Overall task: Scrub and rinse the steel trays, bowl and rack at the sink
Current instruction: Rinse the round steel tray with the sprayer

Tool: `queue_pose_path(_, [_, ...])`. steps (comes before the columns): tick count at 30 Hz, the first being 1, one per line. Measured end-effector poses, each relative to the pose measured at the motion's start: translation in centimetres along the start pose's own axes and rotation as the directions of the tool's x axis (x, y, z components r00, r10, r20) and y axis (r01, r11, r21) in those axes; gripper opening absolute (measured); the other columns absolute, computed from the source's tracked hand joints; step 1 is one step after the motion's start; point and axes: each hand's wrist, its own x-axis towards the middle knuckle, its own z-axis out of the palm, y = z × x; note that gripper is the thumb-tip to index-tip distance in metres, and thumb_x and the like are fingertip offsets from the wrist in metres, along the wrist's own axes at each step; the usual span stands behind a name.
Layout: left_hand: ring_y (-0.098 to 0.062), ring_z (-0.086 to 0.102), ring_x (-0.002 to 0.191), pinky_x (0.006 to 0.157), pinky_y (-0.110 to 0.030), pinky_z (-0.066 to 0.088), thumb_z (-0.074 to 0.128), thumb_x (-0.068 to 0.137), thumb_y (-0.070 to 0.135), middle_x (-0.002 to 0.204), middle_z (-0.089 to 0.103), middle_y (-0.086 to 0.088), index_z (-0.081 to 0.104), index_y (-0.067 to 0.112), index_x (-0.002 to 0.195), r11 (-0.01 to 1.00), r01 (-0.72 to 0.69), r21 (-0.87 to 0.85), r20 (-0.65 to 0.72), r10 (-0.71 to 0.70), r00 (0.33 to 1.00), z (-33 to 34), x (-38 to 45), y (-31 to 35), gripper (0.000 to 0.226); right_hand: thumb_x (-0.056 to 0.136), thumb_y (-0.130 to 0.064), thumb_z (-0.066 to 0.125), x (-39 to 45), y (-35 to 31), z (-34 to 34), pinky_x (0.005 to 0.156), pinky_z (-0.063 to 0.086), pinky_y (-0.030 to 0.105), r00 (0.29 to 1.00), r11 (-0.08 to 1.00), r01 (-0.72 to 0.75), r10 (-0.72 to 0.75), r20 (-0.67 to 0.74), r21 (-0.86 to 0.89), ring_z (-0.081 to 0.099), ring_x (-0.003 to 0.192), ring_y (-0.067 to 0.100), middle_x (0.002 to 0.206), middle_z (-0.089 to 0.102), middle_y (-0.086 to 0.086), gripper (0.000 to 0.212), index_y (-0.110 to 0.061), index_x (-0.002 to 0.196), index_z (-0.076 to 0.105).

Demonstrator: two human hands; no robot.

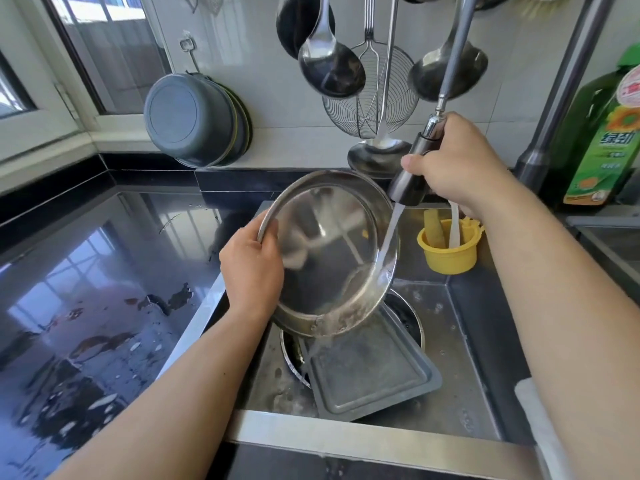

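My left hand grips the left rim of a round steel tray, held tilted over the sink with its inside facing me. My right hand holds the pull-out faucet sprayer head. Water streams from it onto the tray's right inner side and runs off the lower rim. Below, a rectangular steel tray lies slanted in the sink on top of a round steel bowl, which is mostly hidden.
A yellow cup with brushes hangs at the sink's back. A green detergent bottle stands at right. Ladles and a wire skimmer hang on the wall, pots at left. Wet black countertop lies left.
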Motion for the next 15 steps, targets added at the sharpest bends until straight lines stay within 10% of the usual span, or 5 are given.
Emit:
queue_pose_path(5, [-0.011, 0.037, 0.056, 0.058, -0.032, 0.034, 0.057, 0.104, 0.026, 0.053, 0.041, 0.009, 0.053, 0.022, 0.068, 0.986, 0.163, -0.033, 0.007, -0.163, 0.987, 0.2, 0.2, -0.3, 0.036, 0.088, -0.013, 0.076, -0.2, -0.9, -1.0, 0.081, 0.062, 0.051, 0.988, 0.995, -0.059, 0.047, 0.144, 0.084, 0.071, 0.093, 0.028, 0.105, 0.068, 0.008, 0.024, -0.021, 0.096, 0.054])
queue_pose_path(15, [-0.026, 0.062, 0.077, 0.079, -0.042, 0.057, 0.066, 0.101, 0.023, 0.079, 0.065, -0.010, 0.070, 0.007, 0.087, 0.746, 0.625, -0.228, 0.257, -0.573, 0.778, 1.3, 0.4, -1.7, 0.021, 0.091, -0.004, 0.073, -1.8, -3.6, -0.5, 0.074, 0.064, 0.043, 0.948, 0.950, -0.090, -0.011, 0.319, 0.299, 0.076, 0.092, 0.029, 0.108, 0.073, 0.020, 0.019, -0.004, 0.107, 0.062])
